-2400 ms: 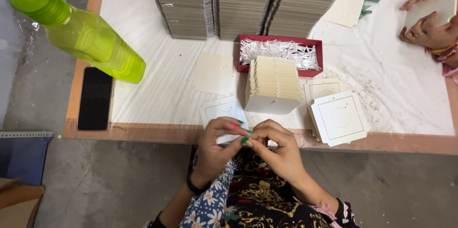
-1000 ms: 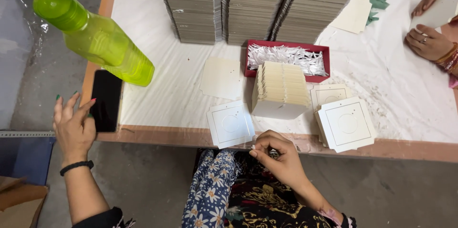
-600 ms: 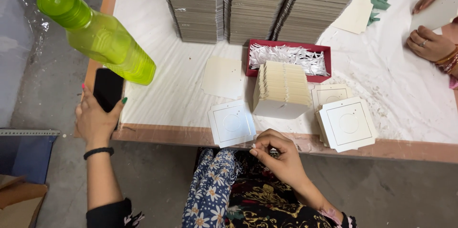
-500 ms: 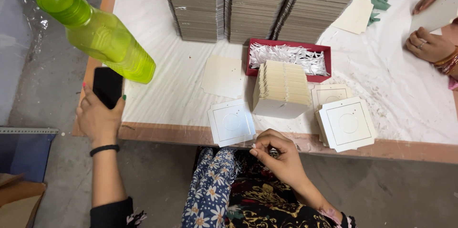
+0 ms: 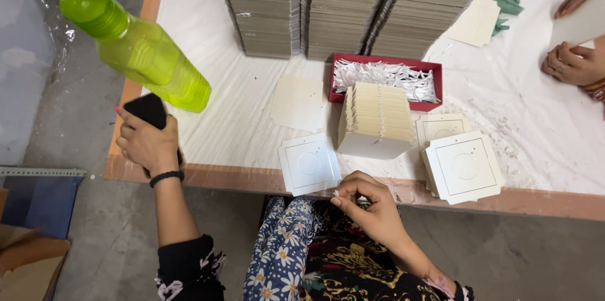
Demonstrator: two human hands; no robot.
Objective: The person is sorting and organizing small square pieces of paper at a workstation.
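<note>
Lighting: bright, even, diffuse daylight; white-covered tabletop (image 5: 252,80) near overexposed at upper right. Shadows: soft, short, beneath the translucent lime-green plastic bottle (image 5: 135,49) and the cream card stack (image 5: 375,118). Focus: sharp centrally; bottle slightly soft. Edges: mild wide-angle stretch.

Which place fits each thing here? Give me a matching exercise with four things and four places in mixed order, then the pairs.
Things:
1. black phone
2. green bottle
3. red tray
4. single white card

Places:
A. lying at the near table edge, by the right hand
B. behind the short stack of cream cards, holding white paper strips
C. in the grip of the left hand
D. standing at the table's left edge, just behind the phone

Pairs: 1-C, 2-D, 3-B, 4-A
</note>
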